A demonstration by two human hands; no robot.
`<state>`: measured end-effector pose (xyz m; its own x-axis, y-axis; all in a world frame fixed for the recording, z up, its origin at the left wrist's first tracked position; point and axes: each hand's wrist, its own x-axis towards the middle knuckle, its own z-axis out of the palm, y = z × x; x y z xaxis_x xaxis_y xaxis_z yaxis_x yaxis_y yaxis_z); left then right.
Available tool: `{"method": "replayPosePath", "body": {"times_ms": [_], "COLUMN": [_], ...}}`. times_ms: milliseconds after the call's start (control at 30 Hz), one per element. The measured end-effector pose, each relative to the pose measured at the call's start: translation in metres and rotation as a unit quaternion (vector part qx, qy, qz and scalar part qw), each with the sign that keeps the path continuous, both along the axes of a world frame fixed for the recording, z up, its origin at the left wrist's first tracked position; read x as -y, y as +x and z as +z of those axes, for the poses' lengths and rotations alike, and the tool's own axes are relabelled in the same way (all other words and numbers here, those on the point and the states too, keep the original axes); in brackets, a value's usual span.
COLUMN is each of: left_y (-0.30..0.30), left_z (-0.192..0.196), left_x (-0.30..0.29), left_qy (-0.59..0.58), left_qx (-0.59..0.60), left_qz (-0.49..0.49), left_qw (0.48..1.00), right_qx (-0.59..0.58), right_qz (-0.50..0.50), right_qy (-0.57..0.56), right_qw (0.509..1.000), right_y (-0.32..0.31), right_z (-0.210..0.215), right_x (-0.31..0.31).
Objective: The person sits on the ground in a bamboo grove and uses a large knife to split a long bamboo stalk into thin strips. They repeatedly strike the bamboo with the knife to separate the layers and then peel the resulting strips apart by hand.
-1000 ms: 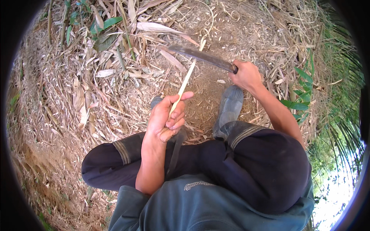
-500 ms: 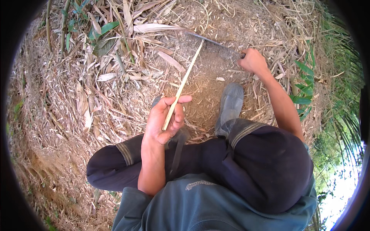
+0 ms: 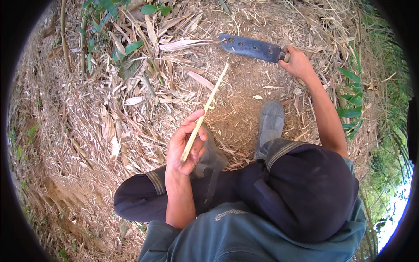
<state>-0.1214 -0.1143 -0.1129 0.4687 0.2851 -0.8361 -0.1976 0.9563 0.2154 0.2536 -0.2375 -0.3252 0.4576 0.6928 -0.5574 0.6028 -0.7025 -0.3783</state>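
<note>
My left hand point(image 3: 176, 149) is closed on a thin, pale strip of bamboo point(image 3: 215, 88), which lies slanted across the palm. Its far end points forward and a little right, and a small sliver sticks out from its side partway up. My right hand point(image 3: 298, 65), out in front at the right, grips the wooden handle of a machete point(image 3: 254, 49). The broad dark blade has several round holes, points left and shows its flat side. A gap separates the blade from the strip's far tip.
Dry leaves point(image 3: 185, 44) and shavings cover the ground. Below the machete stands my right rubber boot point(image 3: 270, 124); my left boot point(image 3: 212, 158) is partly hidden behind my left hand. Green plants grow at the far left point(image 3: 128, 49) and on the right point(image 3: 350, 96).
The machete has come away from the strip's far end and turned from edge-on to flat. The strip's near end has dropped slightly toward me. The whole view has shifted a little.
</note>
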Motion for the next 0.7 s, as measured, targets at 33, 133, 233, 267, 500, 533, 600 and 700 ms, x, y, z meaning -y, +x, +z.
{"method": "replayPosePath", "body": {"times_ms": [33, 133, 233, 267, 500, 533, 600, 700], "left_y": [0.002, 0.003, 0.015, 0.016, 0.04, 0.04, 0.037, 0.038], "left_z": [-0.002, -0.006, -0.001, -0.001, 0.01, 0.0, -0.023, -0.043], "left_x": [-0.003, -0.004, -0.004, -0.005, -0.034, -0.034, -0.033, 0.002], "left_qy": [0.018, 0.058, 0.077, 0.067, 0.046, 0.133, 0.291, 0.492], "left_qx": [0.002, 0.037, 0.04, 0.06, 0.092, -0.01, -0.206, -0.349], "left_qz": [0.005, 0.031, 0.056, 0.074, 0.176, 0.093, -0.082, -0.282], "left_qw": [1.0, 0.997, 0.995, 0.993, 0.979, 0.987, 0.931, 0.746], "right_qx": [0.102, 0.169, -0.072, -0.142, -0.339, -0.42, -0.554, -0.655], "right_qz": [-0.004, 0.088, 0.169, 0.198, 0.248, 0.177, 0.04, -0.124], "right_qy": [0.014, 0.162, 0.289, 0.307, 0.135, 0.109, 0.049, -0.026], "right_qw": [0.995, 0.968, 0.94, 0.92, 0.897, 0.883, 0.83, 0.745], "right_y": [-0.01, -0.041, -0.091, -0.11, -0.154, -0.159, -0.167, -0.179], "right_z": [-0.004, 0.029, 0.039, 0.039, 0.038, 0.042, 0.051, 0.067], "right_x": [0.003, -0.016, -0.027, -0.027, -0.029, -0.025, -0.018, -0.014]}}
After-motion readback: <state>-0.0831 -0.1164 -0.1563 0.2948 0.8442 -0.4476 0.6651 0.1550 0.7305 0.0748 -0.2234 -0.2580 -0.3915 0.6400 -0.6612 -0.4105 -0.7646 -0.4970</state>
